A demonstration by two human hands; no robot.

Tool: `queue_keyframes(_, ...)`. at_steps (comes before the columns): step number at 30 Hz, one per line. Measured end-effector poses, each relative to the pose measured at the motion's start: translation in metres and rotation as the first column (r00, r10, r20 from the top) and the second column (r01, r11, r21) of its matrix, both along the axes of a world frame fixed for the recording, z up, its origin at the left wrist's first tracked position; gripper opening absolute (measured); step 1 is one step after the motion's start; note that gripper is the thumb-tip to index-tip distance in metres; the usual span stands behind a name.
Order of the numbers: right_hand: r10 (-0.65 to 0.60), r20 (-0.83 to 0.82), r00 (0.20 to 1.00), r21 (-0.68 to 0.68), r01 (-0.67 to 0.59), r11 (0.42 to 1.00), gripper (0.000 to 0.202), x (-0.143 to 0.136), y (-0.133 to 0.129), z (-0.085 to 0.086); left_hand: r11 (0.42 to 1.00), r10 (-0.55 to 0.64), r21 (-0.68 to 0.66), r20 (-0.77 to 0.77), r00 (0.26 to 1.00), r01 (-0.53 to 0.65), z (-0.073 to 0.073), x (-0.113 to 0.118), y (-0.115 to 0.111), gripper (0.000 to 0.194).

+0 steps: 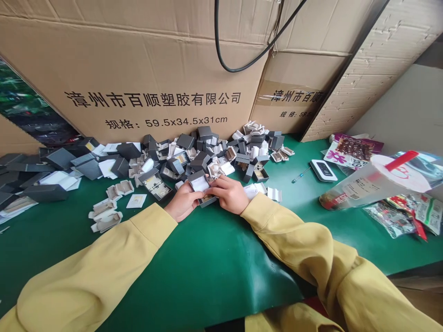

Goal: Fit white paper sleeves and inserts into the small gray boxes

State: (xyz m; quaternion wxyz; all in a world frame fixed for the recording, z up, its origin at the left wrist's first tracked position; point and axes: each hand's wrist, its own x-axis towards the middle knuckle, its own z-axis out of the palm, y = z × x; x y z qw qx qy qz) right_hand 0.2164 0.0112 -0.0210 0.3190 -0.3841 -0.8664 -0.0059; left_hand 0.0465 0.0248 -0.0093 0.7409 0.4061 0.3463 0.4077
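Left hand (182, 201) is gripping a small dark-grey open box (207, 201) by its left side, right hand (231, 195) is pinching it opposite; a slackening thumb could be dropping it into the heaped boxes (200, 161) crowding just beyond the grip.

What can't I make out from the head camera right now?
All in the head view:
- Held box: part of its inside, hidden by the right hand.
- Black cable: both ends, cut off by the top edge.
- Right carton: remaining print, behind the leaning cardboard.
- White device: its display, too small.
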Motion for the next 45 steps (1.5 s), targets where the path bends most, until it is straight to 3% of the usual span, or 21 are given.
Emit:
queue_keyframes(4,-0.2,-0.262,0.944,-0.098,0.18,0.979,0.044,0.014,0.013,0.018,0.998,-0.059,-0.034,0.018,0.998,0.059,0.002,-0.004,0.002,0.062)
queue_keyframes(6,-0.282,-0.254,0.925,-0.144,0.252,0.957,0.039,0.021,0.022,0.026,0.991,-0.117,-0.065,0.025,0.993,0.118,0.003,-0.006,0.002,0.061)
queue_keyframes(8,-0.285,-0.149,0.947,-0.202,0.253,0.946,0.036,0.023,0.028,0.03,0.986,-0.15,-0.072,0.041,0.988,0.152,0.004,-0.008,0.003,0.06)
queue_keyframes(13,-0.201,0.085,0.976,-0.295,0.218,0.93,0.041,0.011,0.028,0.024,0.986,-0.151,-0.049,0.105,0.983,0.156,0.001,-0.008,0.004,0.052)
queue_keyframes(20,-0.508,-0.096,0.856,-0.26,0.471,0.843,0.025,0.01,0.029,0.01,0.979,-0.185,-0.054,0.155,0.97,0.196,-0.002,-0.017,0.011,0.061)
queue_keyframes(22,-0.514,-0.214,0.831,-0.288,0.449,0.846,0.024,0.013,0.03,0.008,0.978,-0.191,-0.055,0.157,0.969,0.201,-0.002,-0.021,0.014,0.063)
queue_keyframes(27,-0.409,-0.452,0.793,-0.351,0.264,0.899,0.037,0.015,0.027,0.009,0.975,-0.209,-0.043,0.14,0.968,0.217,-0.007,-0.025,0.018,0.053)
queue_keyframes(35,-0.437,-0.381,0.814,-0.429,0.263,0.864,0.026,0.012,0.026,0.007,0.972,-0.235,0.017,0.086,0.968,0.235,-0.009,-0.025,0.013,0.045)
queue_keyframes(38,-0.392,-0.372,0.842,-0.361,0.258,0.896,0.028,0.013,0.03,0.003,0.979,-0.203,0.029,0.015,0.979,0.203,-0.007,-0.025,0.011,0.046)
queue_keyframes(41,-0.403,-0.36,0.841,-0.229,0.339,0.912,0.031,0.016,0.033,0.001,0.989,-0.142,0.049,-0.027,0.99,0.143,-0.005,-0.025,0.011,0.053)
queue_keyframes(45,-0.359,-0.247,0.9,-0.055,0.357,0.933,0.03,0.022,0.03,0.002,0.989,-0.08,0.118,-0.052,0.995,0.085,-0.003,-0.025,0.011,0.054)
